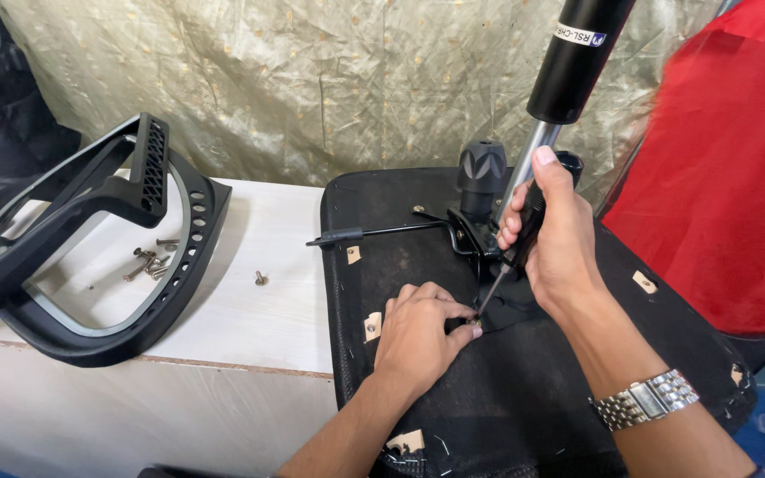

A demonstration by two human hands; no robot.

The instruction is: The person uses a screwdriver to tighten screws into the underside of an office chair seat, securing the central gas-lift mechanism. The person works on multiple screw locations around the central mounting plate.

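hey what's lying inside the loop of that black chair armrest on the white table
Inside the black armrest loop, a small pile of loose screws lies on the white table. Whatever sits under the frame itself is covered.

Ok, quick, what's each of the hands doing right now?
Left hand: fingers curled, pressing on the black chair seat underside at the screwdriver tip; what they pinch cannot be told.
Right hand: closed around a screwdriver.

Premises: a makeshift furniture-assembly or repair workshop. Evidence: an upturned office chair seat [524, 372] on a plain white plywood bench [258, 327], loose screws [148, 264], detached black armrests [90, 239], and a fabric sheet backdrop [312, 80].
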